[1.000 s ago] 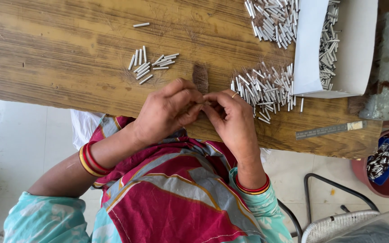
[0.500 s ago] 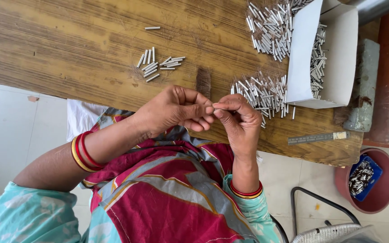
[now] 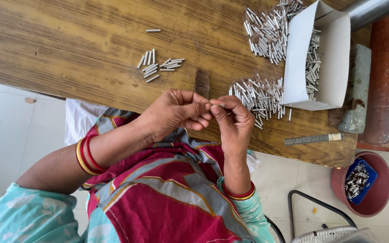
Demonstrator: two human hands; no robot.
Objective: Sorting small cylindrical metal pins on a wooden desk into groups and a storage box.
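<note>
Both hands meet over the near edge of the wooden bench (image 3: pixel 68 40), and the work is a fine pinch on one small metal pin (image 3: pixel 217 104), which shows only as a pale sliver where the fingertips meet. To do this well, I judge the pin should be held close to its end with thumb and forefinger of each hand, kept level, and worked just above the person's lap so that a slip drops it onto the cloth rather than the floor. The left hand (image 3: pixel 172 112) comes in from the left with its wrist straight, the fingers closed together and the forefinger and thumb pressed onto the pin. The right hand (image 3: pixel 235 123) rises from below with the wrist bent upward, its fingers curled tight and the tips nipped onto the same pin from the other side. Whether either hand holds a second piece cannot be told. Just beyond the right hand lies a loose heap of pins (image 3: pixel 257 96), touching the open white cardboard box (image 3: pixel 316 58); a smaller sorted cluster of pins (image 3: pixel 156 66) lies further left, well apart from both hands.
</note>
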